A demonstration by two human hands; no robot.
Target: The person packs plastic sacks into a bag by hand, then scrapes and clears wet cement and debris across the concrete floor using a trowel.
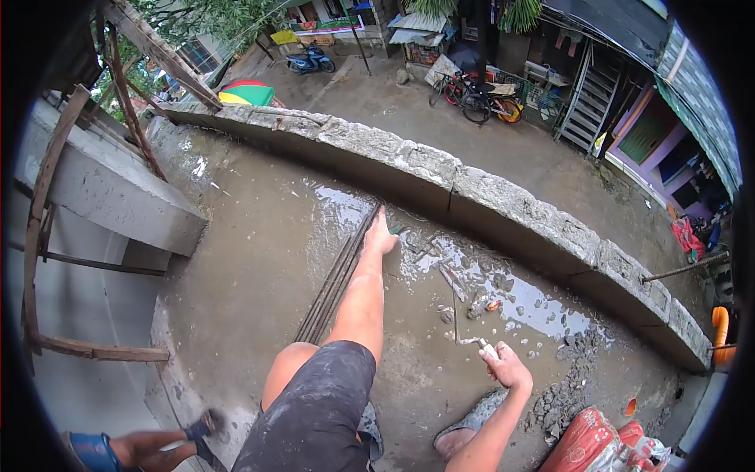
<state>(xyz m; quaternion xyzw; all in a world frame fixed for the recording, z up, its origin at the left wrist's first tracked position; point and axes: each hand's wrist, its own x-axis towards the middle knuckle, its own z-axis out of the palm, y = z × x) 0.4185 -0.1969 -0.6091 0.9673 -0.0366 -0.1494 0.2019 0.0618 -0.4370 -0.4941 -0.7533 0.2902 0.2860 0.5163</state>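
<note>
Long dark steel bars [334, 279] lie side by side on the wet concrete floor. Stretched forward, my left hand [379, 234] is at their far end, its fingers on or just beside the bars; whether it grips one is too small to tell. In my right hand [506, 366], closed at the lower right, is the light handle of a thin bent metal tool [456, 318]. The tool's rod points forward over the floor. Small rubble pieces [478, 303] and puddles are just beyond it.
A low concrete block wall [519, 212] curves across the front. Red and white sacks [582, 440] stand at the lower right, near loose wet gravel [562, 393]. Another person's legs [157, 448] are at the lower left, below a wooden frame [102, 348]. A rusty bar [688, 267] sticks out at the right.
</note>
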